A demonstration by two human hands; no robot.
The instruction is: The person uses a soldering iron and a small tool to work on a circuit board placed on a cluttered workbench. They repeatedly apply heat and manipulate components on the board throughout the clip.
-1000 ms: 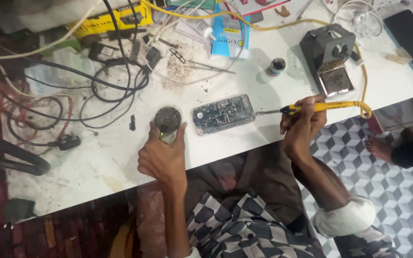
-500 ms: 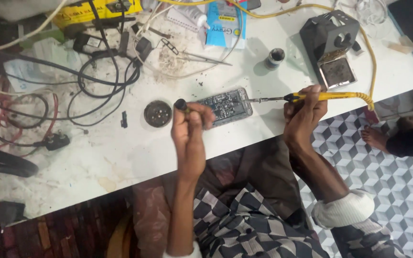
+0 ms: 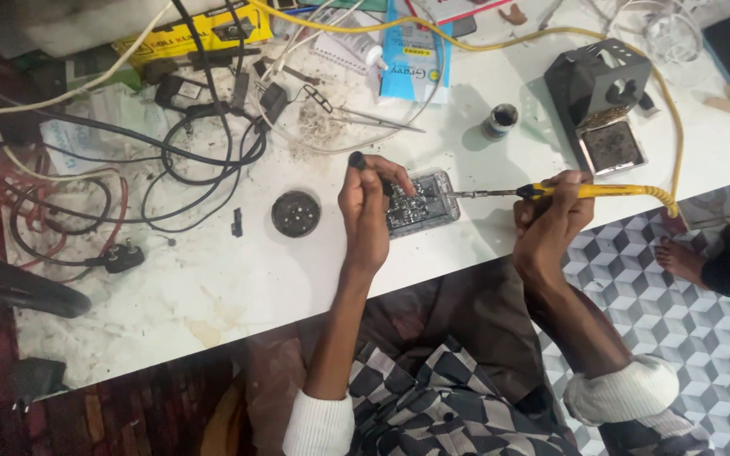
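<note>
My left hand (image 3: 367, 211) rests over the left end of an opened phone (image 3: 427, 203) lying on the white table (image 3: 238, 287), and its fingers are closed on a small dark tool (image 3: 356, 160) that sticks up. My right hand (image 3: 551, 221) grips a yellow-handled soldering iron (image 3: 589, 192), held level, with its metal tip touching the phone's right edge. A yellow cord runs from the iron back across the table. A round dark tin (image 3: 296, 213) sits left of my left hand.
A black soldering-iron stand (image 3: 601, 93) with a sponge tray sits at the back right, a small pot (image 3: 499, 120) beside it. Tangled black and red cables (image 3: 162, 160), tweezers (image 3: 365, 118), a blue packet (image 3: 411, 59) and a yellow tool lie behind. Another person's foot (image 3: 682, 257) shows at right.
My left hand left the round tin, moved right onto the phone and now holds a small dark tool. The soldering iron's tip stayed at the phone's right edge.
</note>
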